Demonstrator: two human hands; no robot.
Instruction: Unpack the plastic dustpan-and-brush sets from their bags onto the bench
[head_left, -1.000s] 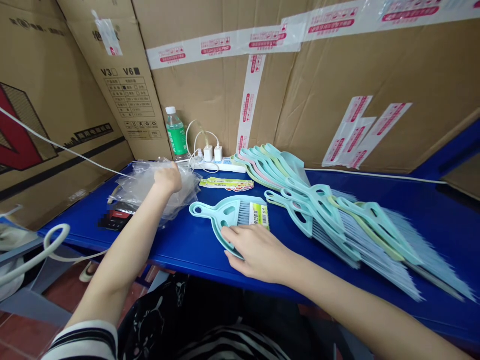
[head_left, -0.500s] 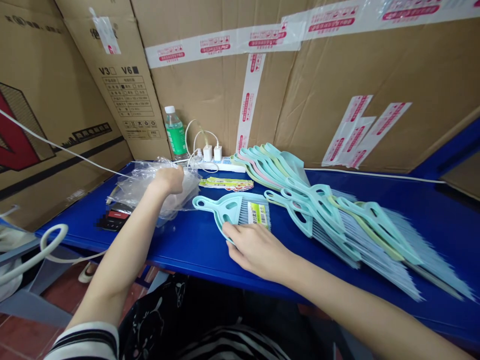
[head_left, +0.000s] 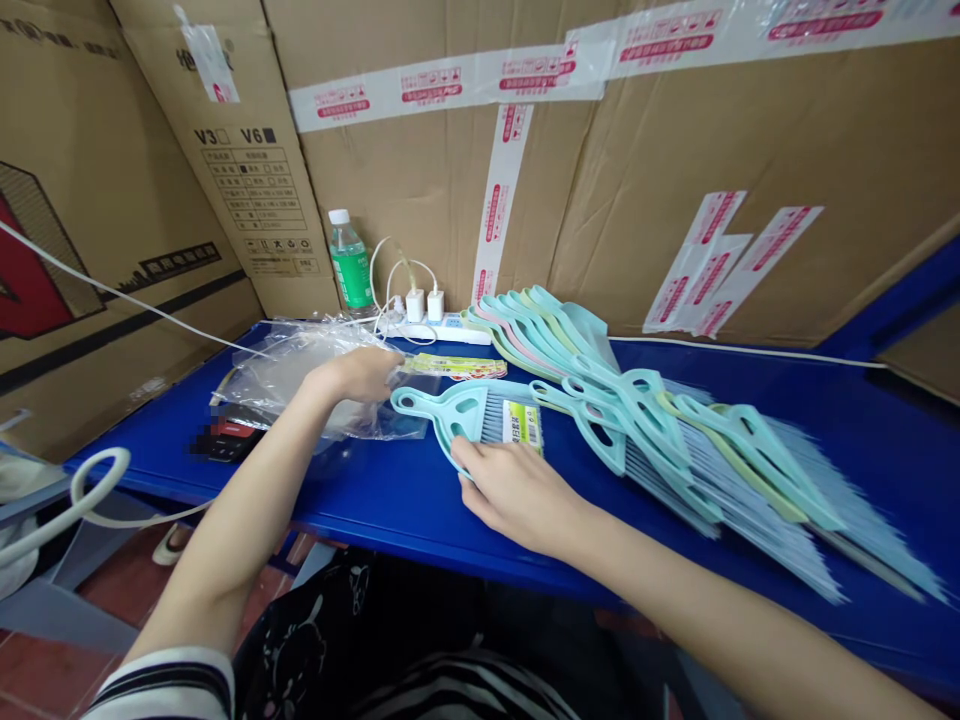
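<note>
My right hand is closed on the near edge of a light-blue dustpan and brush set, which carries a yellow-green label. My left hand is at the right part of the clear plastic bags, close to the set's handle. Its fingers are bent together, and what they pinch is too small to make out. Several yellow-green label cards lie just behind the set. To the right, several blue and green dustpans with brushes are spread in an overlapping pile.
A green-labelled bottle and a power strip with white chargers stand at the back of the blue table. Cardboard rises behind. A dark and red object lies at the left, and a white cable crosses there.
My left hand has moved right, from over the bags to beside the dustpan handle, and some plastic film has shifted right with it. My right hand and the set have moved slightly right.
</note>
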